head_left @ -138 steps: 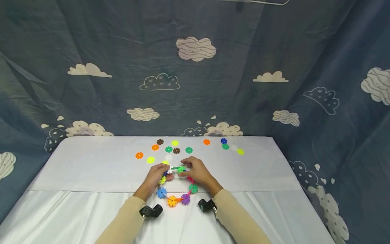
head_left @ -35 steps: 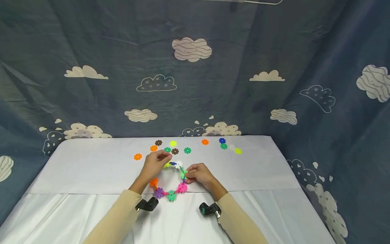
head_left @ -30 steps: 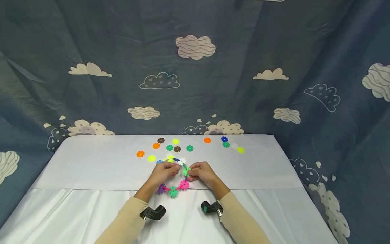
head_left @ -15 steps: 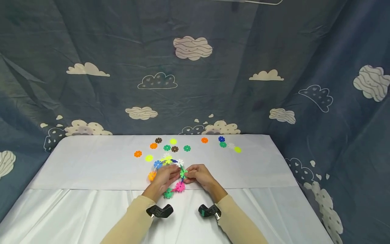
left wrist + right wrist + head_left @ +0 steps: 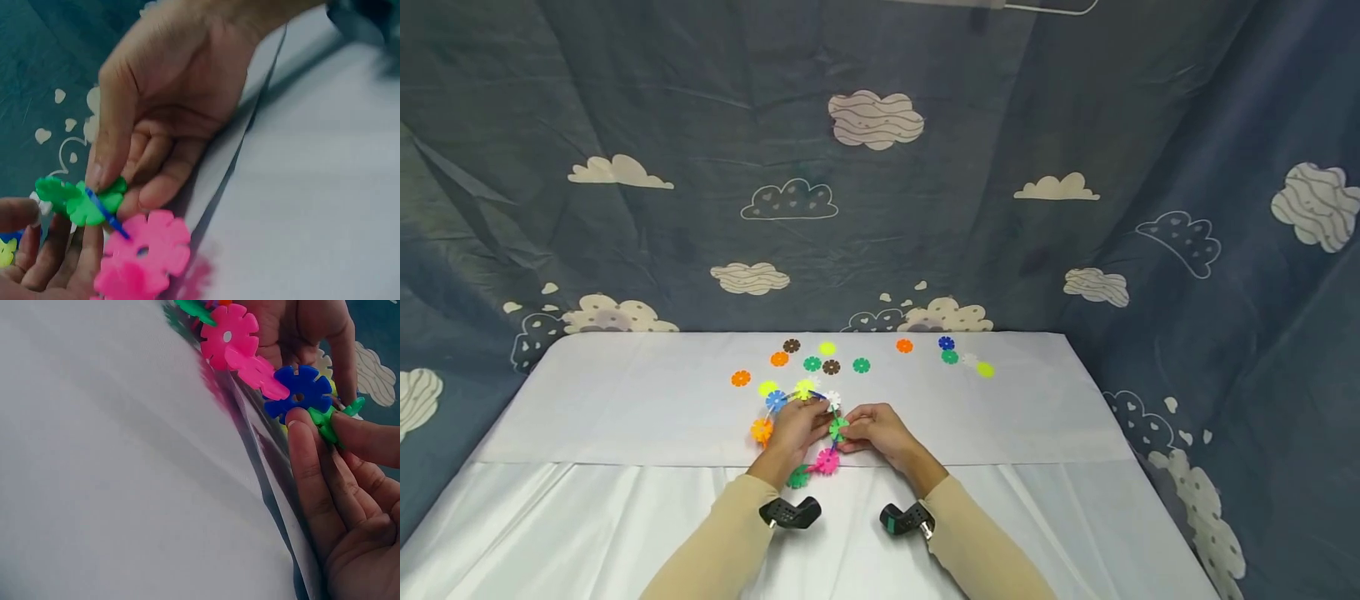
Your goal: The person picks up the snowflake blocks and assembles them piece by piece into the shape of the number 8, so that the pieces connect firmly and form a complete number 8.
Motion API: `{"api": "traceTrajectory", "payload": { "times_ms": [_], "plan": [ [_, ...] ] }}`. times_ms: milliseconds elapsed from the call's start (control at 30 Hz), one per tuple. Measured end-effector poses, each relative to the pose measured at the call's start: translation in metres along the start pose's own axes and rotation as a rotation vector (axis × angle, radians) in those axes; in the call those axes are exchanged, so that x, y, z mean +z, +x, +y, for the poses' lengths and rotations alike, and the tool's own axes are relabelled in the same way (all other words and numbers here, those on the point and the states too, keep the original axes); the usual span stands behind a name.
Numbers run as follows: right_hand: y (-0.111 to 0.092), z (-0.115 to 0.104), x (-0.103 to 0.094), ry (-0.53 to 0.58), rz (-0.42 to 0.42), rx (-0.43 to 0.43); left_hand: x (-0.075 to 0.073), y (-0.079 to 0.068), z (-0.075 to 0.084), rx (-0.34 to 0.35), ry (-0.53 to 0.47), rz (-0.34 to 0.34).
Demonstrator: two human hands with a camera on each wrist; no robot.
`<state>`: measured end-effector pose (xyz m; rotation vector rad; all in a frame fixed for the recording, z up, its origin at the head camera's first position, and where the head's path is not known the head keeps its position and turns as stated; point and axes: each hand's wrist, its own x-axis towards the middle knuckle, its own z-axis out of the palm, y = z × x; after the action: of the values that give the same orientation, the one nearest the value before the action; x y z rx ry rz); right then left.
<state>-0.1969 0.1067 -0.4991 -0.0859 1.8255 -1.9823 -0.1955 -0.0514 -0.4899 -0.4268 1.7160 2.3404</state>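
A ring of interlocking flower-shaped plastic discs is held between both hands over the table. My right hand (image 5: 883, 432) pinches its light green disc (image 5: 324, 425) between thumb and fingers. My left hand (image 5: 797, 429) reaches across the ring, its thumb at the white disc (image 5: 832, 401) and its fingers behind the green one. Pink discs (image 5: 145, 250) and a dark blue disc (image 5: 299, 394) join on below the light green disc. A blue disc (image 5: 776, 401), an orange disc (image 5: 762, 431) and a yellow disc (image 5: 803, 388) show round the far left side. The left hand and forearm hide the lower left stretch.
Several loose discs lie towards the back of the white-covered table (image 5: 625, 400), among them an orange disc (image 5: 741, 378) and a brown disc (image 5: 831, 367). Further right lies a loose dark blue disc (image 5: 946, 342). A cloud-patterned curtain (image 5: 880, 208) hangs behind.
The ring has turned clockwise: blue and orange went from the bottom to the left, pink came down. My left hand moved from its upper left side to the white disc. The ring shifted slightly left.
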Motion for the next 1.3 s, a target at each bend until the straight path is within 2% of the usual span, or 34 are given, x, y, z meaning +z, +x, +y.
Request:
{"api": "traceTrajectory", "payload": {
  "times_ms": [433, 533, 600, 667, 767, 867, 967, 1067, 1167, 1233, 1300],
  "plan": [
    [0.017, -0.001, 0.021, 0.004, -0.043, -0.009, -0.022, 0.003, 0.006, 0.083, 0.092, 0.043],
    [0.020, -0.003, 0.017, -0.044, -0.077, -0.006, -0.026, 0.005, 0.007, 0.077, 0.085, 0.044],
    [0.024, -0.006, 0.010, -0.085, -0.071, -0.004, -0.029, 0.006, 0.008, 0.064, 0.083, 0.048],
    [0.030, -0.011, 0.000, -0.127, -0.019, -0.007, -0.031, 0.006, 0.008, 0.051, 0.082, 0.042],
    [0.046, -0.019, -0.017, -0.209, 0.136, -0.034, -0.033, 0.006, 0.010, 0.040, 0.088, 0.031],
    [0.065, -0.026, -0.030, -0.339, 0.284, -0.069, -0.034, 0.006, 0.010, 0.040, 0.094, 0.014],
    [0.079, -0.030, -0.037, -0.492, 0.379, -0.054, -0.033, 0.005, 0.008, 0.042, 0.097, -0.004],
    [0.088, -0.031, -0.040, -0.668, 0.426, -0.018, -0.031, 0.001, 0.005, 0.056, 0.098, -0.025],
    [0.095, -0.033, -0.041, -0.804, 0.431, 0.011, -0.030, -0.001, 0.004, 0.068, 0.101, -0.040],
    [0.098, -0.034, -0.041, -0.808, 0.418, 0.013, -0.029, 0.000, 0.004, 0.075, 0.107, -0.041],
    [0.100, -0.034, -0.042, -0.755, 0.402, -0.004, -0.029, 0.001, 0.005, 0.082, 0.106, -0.046]
  ]
}}
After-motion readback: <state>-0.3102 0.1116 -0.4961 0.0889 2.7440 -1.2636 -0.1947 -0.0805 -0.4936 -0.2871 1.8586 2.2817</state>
